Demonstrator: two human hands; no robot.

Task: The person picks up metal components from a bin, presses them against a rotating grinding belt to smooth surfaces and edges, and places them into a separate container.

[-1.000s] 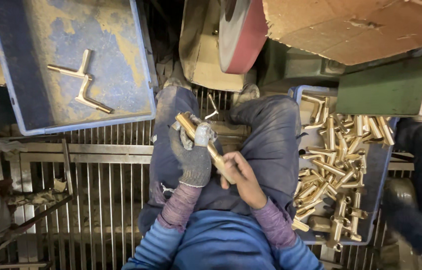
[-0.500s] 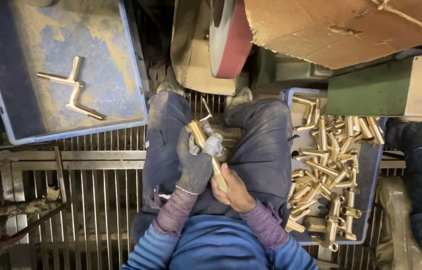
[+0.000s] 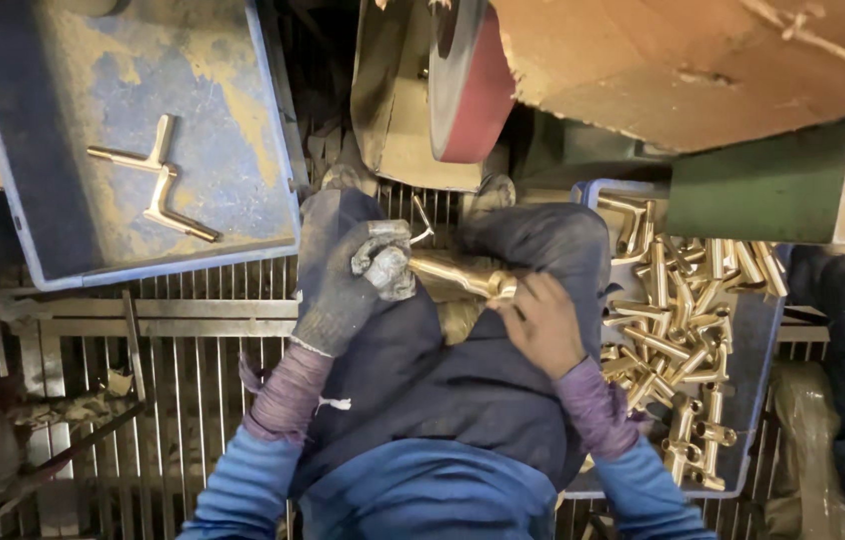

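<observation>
Head view, items listed from left to right. Blue tray (image 3: 63, 250), upper left, worn floor, holding two brass fittings (image 3: 155, 182) lying crossed and touching; unchanged over the last second. Metal grating (image 3: 183, 390) beneath, with loose scraps. Left hand (image 3: 348, 285), in a grey work glove, closed around the near end of a brass tube fitting (image 3: 458, 275). That fitting now lies nearly level across the lap, where a second ago it stood slanted up and away from the body; it appears to have been turned over between the hands, presumably for handling or checking another side. Red-edged wheel (image 3: 468, 85) directly above the lap, apart from the fitting. Right hand (image 3: 543, 325), bare, fingers pinched on the fitting's far end, so both hands are clamped on the one piece. Blue crate (image 3: 758, 350), right, heaped with similar brass fittings (image 3: 678, 330), untouched. Cardboard sheet (image 3: 683, 60) overhead, upper right.
</observation>
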